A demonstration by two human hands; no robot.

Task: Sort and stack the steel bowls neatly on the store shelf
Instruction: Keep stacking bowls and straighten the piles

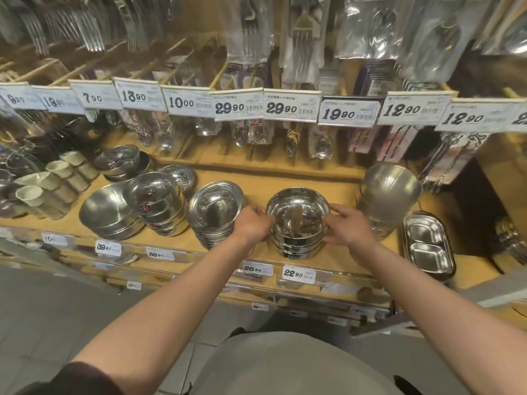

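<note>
A stack of shiny steel bowls (296, 215) stands on the wooden shelf (285, 178), above the 22.90 tag. My left hand (252, 226) grips its left side and my right hand (349, 226) grips its right side, fingers on the top bowl's rim. Just left of it is a tilted stack of steel bowls (214, 209). Further left stands another bowl stack (156, 198) with a small label, and a wide shallow bowl stack (105, 212). More bowls (119, 159) sit at the back left.
A tall stack of matte steel bowls (390, 189) stands right of my hands, with two-compartment steel trays (427, 246) beside it. Beige cups (51, 181) fill the left end. Packaged cutlery and price tags (291, 105) hang above the shelf.
</note>
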